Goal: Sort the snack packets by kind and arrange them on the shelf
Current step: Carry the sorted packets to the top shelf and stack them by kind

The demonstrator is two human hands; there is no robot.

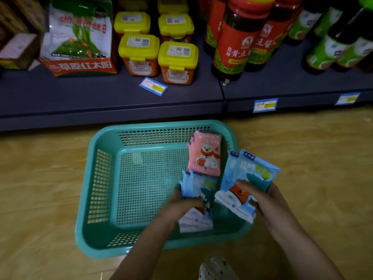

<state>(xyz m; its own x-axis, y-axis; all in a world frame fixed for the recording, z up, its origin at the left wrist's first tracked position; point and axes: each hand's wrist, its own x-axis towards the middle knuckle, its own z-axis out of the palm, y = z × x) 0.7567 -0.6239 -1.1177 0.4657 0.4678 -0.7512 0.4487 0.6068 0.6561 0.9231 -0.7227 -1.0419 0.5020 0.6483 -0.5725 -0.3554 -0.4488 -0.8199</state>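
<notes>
- Fingers (192, 201) of left hand (181, 203): curled round a fanned blue bunch (198, 185) of packets, low over the near-right corner of the basket (101, 184).
- Thumb (245, 185) of right hand (270, 201): pressed across a blue stack (248, 172), other fingers wrapped behind. Stack tilted, held over the basket's right rim.
- Step, by judgement: sorting stage. Blues gathered in both hands, none visible on the shelf yet.
- Next, probably: merge bunch and stack into one squared pile, then carry to the bare shelf front. Calls for even edges and a firm pinch; film likely slippery.
- Packets: flat pillow pouches, glossy film, crimped ends, light-looking.
- Pink packet (204, 156): bear print, propped upright against the basket's right wall, just beyond the blue bunch; perhaps more pink behind, hard to tell.
- Basket: teal rigid plastic, lattice walls and floor, rounded rim; set on wood-grain floor (40, 178).
- Shelf (101, 93): dark matt board, bare strip along the front; loose price tag (153, 86) lying flat.
- Behind: yellow-lidded tubs (139, 55), squarish hard plastic; red-labelled bottles (236, 43), tall and glossy.
</notes>
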